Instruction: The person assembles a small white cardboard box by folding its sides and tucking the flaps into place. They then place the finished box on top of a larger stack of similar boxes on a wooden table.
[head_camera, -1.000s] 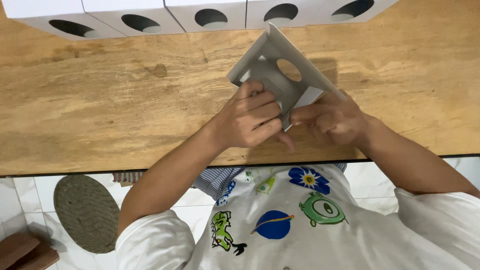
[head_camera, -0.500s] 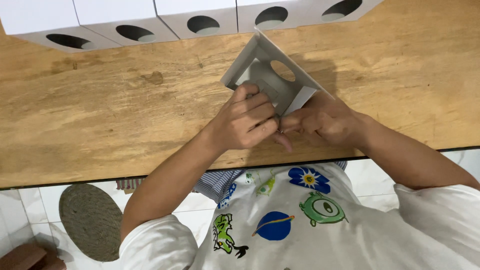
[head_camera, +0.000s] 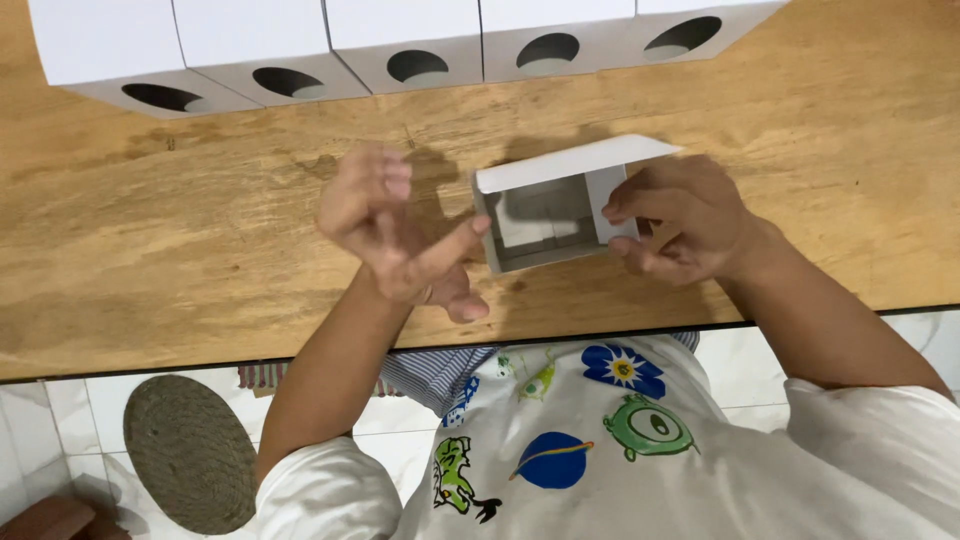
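Small white box (head_camera: 560, 205), open-sided, on worktop (head_camera: 200, 240); right hand (head_camera: 685, 220) fingers pinching its side flap; left hand (head_camera: 395, 225) released, alongside. Risk: one-handed hold, likely flap crease or collapse

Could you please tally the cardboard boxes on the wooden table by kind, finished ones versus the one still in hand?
Finished white boxes with an oval cut-out, lined along the table's far edge: 5
Open box, gripped by the right hand, left hand beside it: 1
Total: 6
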